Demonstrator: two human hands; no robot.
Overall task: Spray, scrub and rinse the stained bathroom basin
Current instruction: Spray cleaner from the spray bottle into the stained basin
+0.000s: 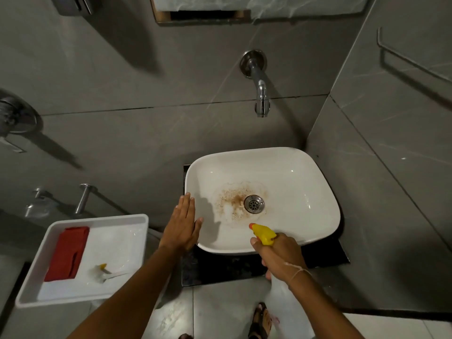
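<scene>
Brown stains (pixel 232 199) ring the white basin's (pixel 305 192) drain; left hand (pixel 182 223) flat, right hand (pixel 278 255) gripping spray bottle (pixel 264 234).

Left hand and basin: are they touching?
Touching. The head view shows the left hand lying flat on the basin rim, fingers overlapping its left edge.

The basin (pixel 305 192) is showing glossy white, and a brown speckled stain (pixel 233 199) is spreading around its silver drain (pixel 254 204); the spray bottle (pixel 265 234) is showing a yellow head with an orange nozzle tip; the counter slab (pixel 220 265) under the basin is looking black with fine speckles; the tray (pixel 117 241) is appearing white, and the cloth (pixel 67 253) in it is showing plain red; the wall tiles (pixel 146 81) are showing grey with pale veins; the tap (pixel 260 91) is shining chrome.
</scene>
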